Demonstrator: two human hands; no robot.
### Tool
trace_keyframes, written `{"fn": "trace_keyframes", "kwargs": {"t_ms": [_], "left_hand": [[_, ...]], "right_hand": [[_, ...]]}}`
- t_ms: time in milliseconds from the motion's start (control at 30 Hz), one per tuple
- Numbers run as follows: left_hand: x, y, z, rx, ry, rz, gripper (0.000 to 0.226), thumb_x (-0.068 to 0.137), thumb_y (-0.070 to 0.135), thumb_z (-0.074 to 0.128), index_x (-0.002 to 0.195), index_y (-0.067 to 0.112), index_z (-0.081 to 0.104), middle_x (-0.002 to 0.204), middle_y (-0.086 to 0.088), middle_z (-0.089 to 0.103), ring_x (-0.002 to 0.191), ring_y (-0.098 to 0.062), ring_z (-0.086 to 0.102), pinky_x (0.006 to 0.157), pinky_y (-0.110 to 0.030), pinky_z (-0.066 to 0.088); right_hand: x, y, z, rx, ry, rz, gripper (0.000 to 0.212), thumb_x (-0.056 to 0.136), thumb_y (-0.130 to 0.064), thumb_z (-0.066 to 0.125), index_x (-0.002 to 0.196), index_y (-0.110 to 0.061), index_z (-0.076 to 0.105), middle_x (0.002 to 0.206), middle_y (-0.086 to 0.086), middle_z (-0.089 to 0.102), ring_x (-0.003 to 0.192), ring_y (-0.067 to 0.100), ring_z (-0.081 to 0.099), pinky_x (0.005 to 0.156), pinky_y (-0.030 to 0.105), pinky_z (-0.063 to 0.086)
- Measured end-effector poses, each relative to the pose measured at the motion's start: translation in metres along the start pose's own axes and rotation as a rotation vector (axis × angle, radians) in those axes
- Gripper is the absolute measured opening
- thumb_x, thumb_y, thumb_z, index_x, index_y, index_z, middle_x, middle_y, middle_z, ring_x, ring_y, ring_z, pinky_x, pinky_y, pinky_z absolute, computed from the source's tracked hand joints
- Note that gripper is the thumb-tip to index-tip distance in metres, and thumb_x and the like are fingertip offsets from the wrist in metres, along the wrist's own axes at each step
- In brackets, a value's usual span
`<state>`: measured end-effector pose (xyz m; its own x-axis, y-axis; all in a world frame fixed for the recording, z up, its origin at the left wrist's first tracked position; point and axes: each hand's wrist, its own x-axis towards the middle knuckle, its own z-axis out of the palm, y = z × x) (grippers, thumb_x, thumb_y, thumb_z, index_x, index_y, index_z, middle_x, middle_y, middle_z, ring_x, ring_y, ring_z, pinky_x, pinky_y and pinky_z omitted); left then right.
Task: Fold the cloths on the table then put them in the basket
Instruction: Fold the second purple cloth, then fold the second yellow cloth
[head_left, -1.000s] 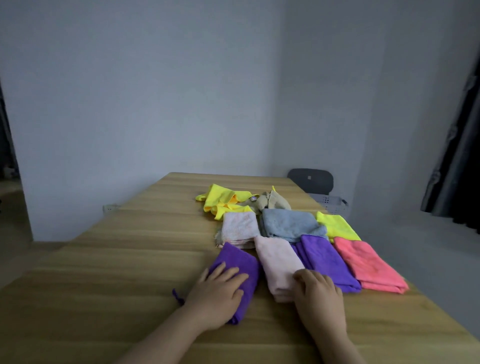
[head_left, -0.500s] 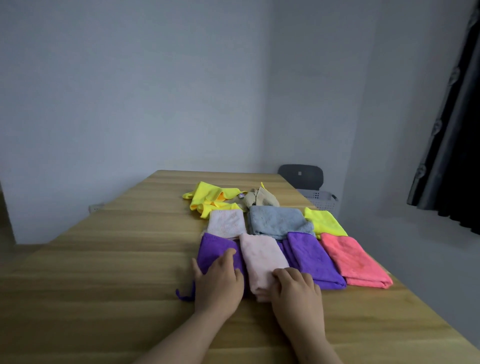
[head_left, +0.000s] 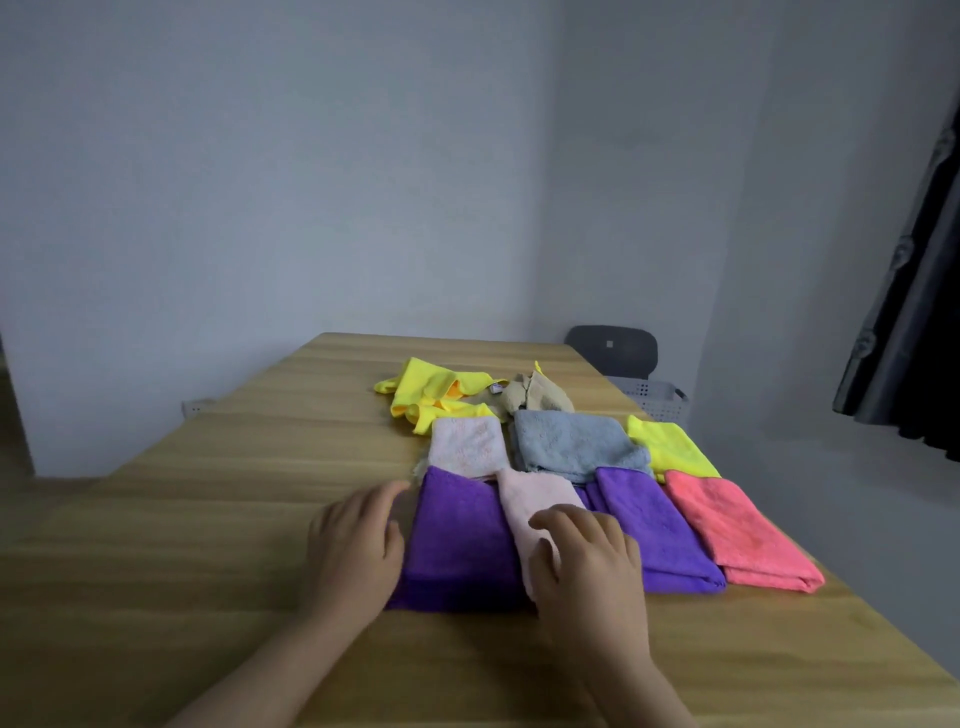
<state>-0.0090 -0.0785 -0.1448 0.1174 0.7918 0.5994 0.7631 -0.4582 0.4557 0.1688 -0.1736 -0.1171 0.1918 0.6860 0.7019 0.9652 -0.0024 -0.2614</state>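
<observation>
On a wooden tabletop (head_left: 208, 545), a left hand (head_left: 356, 545) lies flat, fingers loosely spread, against the left edge of a folded purple cloth (head_left: 460, 540). The right hand (head_left: 587, 561), fingers spread, presses a pale pink cloth (head_left: 535, 499). A grey basket (head_left: 654, 397) sits beyond the tabletop's far right corner.

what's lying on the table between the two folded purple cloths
A folded pale pink cloth lies between the left purple cloth and the right purple cloth, seen in the head view. The right hand rests on its near end.
</observation>
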Motion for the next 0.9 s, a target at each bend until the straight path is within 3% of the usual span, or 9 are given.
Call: {"fn": "trace_keyframes", "kwargs": {"t_ms": [67,100,200,400,500,567,733,800,900], "left_hand": [[0.018,-0.023,0.001,0.048,-0.096,-0.152,0.049,0.091,0.019,0.050,0.139,0.026,0.040,0.142,0.000,0.044,0.129,-0.023,0.040,0.105,-0.038,0.030],[0.029,-0.032,0.004,0.091,-0.179,-0.183,0.052,0.094,0.027,0.045,0.144,0.029,0.030,0.150,0.002,0.033,0.137,-0.022,0.029,0.110,-0.040,0.025],[0.057,-0.053,0.015,0.234,-0.401,-0.181,0.054,0.097,0.043,0.033,0.147,0.037,0.014,0.157,0.007,0.012,0.145,-0.019,0.007,0.114,-0.050,0.011],[0.099,-0.083,0.034,0.398,-0.477,-0.243,0.045,0.096,0.046,0.022,0.138,0.035,0.034,0.150,0.002,0.030,0.140,-0.024,0.020,0.110,-0.056,0.015],[0.118,-0.123,0.045,0.425,-0.554,-0.235,0.053,0.093,0.058,0.017,0.142,0.040,0.023,0.156,0.004,0.016,0.144,-0.024,0.009,0.110,-0.056,0.009],[0.139,-0.142,0.048,0.414,-0.556,-0.225,0.057,0.090,0.064,0.017,0.143,0.043,0.018,0.157,0.007,0.011,0.145,-0.023,0.005,0.111,-0.056,0.006],[0.180,-0.168,0.052,0.432,-0.552,-0.249,0.058,0.091,0.063,0.015,0.144,0.043,0.017,0.158,0.007,0.007,0.145,-0.021,0.005,0.110,-0.057,0.004],[0.188,-0.173,0.056,0.437,-0.513,-0.243,0.055,0.091,0.060,0.019,0.143,0.042,0.020,0.158,0.005,0.010,0.144,-0.022,0.009,0.110,-0.057,0.006],[0.194,-0.174,0.059,0.412,-0.444,-0.244,0.054,0.090,0.059,0.024,0.141,0.040,0.027,0.156,0.005,0.019,0.142,-0.022,0.016,0.110,-0.055,0.009]], "right_hand": [[0.018,-0.012,0.002,-0.014,-0.017,-0.050,0.027,0.057,-0.012,0.084,0.078,-0.023,0.071,0.081,-0.007,0.070,0.073,0.018,0.064,0.064,0.032,0.050],[0.029,-0.019,0.004,-0.019,-0.051,-0.066,0.022,0.067,-0.017,0.077,0.087,-0.024,0.070,0.091,-0.008,0.069,0.084,0.017,0.062,0.074,0.032,0.047],[0.060,-0.035,0.031,-0.004,-0.202,-0.148,0.028,0.092,-0.028,0.042,0.116,-0.030,0.057,0.123,-0.013,0.055,0.114,0.012,0.044,0.093,0.028,0.029],[0.112,-0.070,0.097,-0.029,-0.414,-0.144,0.032,0.092,-0.029,0.041,0.122,-0.026,0.054,0.130,-0.004,0.050,0.118,0.021,0.041,0.094,0.033,0.032],[0.136,-0.082,0.146,-0.011,-0.552,-0.047,0.039,0.090,-0.027,0.043,0.128,-0.027,0.050,0.141,-0.002,0.039,0.127,0.022,0.035,0.101,0.035,0.032],[0.156,-0.086,0.172,-0.011,-0.545,-0.004,0.042,0.089,-0.028,0.043,0.131,-0.030,0.048,0.150,-0.002,0.026,0.135,0.023,0.025,0.106,0.037,0.026],[0.194,-0.083,0.225,-0.228,-0.613,0.060,0.044,0.091,-0.032,0.040,0.135,-0.033,0.040,0.158,0.008,-0.003,0.144,0.032,-0.004,0.113,0.045,0.010],[0.203,-0.078,0.242,-0.301,-0.667,0.082,0.044,0.094,-0.032,0.035,0.137,-0.029,0.039,0.158,0.007,-0.001,0.144,0.034,-0.007,0.113,0.047,0.007],[0.216,-0.071,0.253,-0.247,-0.662,0.156,0.047,0.094,-0.030,0.033,0.139,-0.020,0.035,0.156,0.000,0.012,0.144,0.031,0.003,0.111,0.047,0.012]]}}
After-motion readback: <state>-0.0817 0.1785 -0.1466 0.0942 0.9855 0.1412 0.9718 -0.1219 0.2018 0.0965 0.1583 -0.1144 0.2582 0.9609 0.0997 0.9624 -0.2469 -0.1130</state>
